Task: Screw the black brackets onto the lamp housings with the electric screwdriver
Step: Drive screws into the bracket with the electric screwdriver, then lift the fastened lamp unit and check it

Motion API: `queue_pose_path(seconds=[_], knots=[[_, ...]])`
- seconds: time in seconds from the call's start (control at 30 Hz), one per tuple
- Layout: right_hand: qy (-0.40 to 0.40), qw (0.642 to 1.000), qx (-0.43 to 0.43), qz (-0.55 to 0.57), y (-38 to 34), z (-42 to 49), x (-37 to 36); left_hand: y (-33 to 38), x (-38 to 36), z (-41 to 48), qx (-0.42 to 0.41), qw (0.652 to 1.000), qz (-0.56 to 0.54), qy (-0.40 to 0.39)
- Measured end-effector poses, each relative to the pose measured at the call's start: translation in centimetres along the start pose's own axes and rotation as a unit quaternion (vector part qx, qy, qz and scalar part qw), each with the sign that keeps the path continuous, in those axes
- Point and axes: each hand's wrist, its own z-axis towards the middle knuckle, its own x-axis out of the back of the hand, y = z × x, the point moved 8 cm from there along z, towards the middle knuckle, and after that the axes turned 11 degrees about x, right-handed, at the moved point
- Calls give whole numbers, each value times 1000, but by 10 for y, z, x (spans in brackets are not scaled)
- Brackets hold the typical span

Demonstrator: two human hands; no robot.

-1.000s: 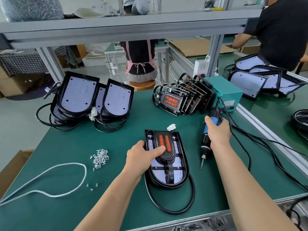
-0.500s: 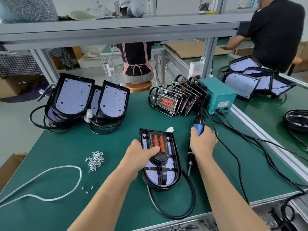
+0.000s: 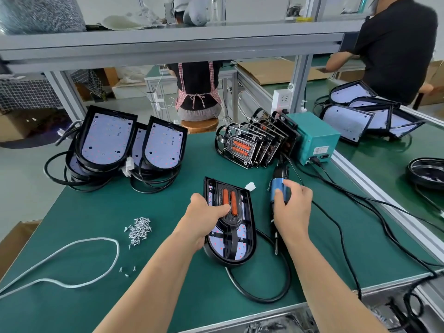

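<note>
A black lamp housing [image 3: 242, 246] lies flat on the green table [image 3: 84, 212] in front of me, with a black bracket [image 3: 230, 207] bearing two orange strips on top of it. My left hand [image 3: 204, 217] holds the housing's left edge, its thumb pressing on the bracket. Just right of the housing, my right hand [image 3: 292, 207] grips the blue-and-black electric screwdriver [image 3: 278, 186], whose bit points down toward the table. A pile of small silver screws [image 3: 138, 230] lies to the left of the housing.
Bare lamp housings [image 3: 105, 140] with coiled cables lean at the back left. A row of brackets [image 3: 249, 145] stands against a teal power box [image 3: 312, 138] at the back right. A white cord [image 3: 72, 265] loops at front left. Black cables [image 3: 360, 212] trail right. Two people work beyond.
My right hand has carried the screwdriver leftward, close beside the housing. My left hand stays on the housing and bracket.
</note>
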Motion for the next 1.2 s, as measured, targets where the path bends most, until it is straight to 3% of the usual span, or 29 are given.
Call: queue_pose_path(seconds=[0.07,0.17,0.33,0.4,0.5,0.6,0.67,0.77,0.87,1.1,1.2], knots=[[-1,998,45,-37,-11,-1,4,-3,1,1,5,1000,1,-2],[-55,968,196,-144,-42,-7,2,-6,4,4,4,1000,-5,-7],[-347,822,262,-369,-50,-36,-32,-8,10,10,0,1000,-23,-11],[-377,807,264,-370,-56,-41,-35,-9,13,14,-7,999,-43,-12],[-409,818,236,-330,-61,-45,-45,-8,17,14,-18,998,-64,-15],[-420,859,157,-248,-56,-48,-52,-9,24,13,-12,993,-116,-22],[-400,897,94,-163,-50,-47,-57,-11,28,13,9,984,-172,-52],[-348,935,-45,58,-42,-50,-68,-14,31,11,43,967,-229,-106],[-305,926,-146,168,-34,-51,-74,-19,28,9,77,958,-234,-145],[-273,943,-126,142,-34,-48,-69,-19,26,4,92,967,-145,-190],[-252,931,-154,216,-37,-52,-67,-14,19,-3,71,957,-186,-210]])
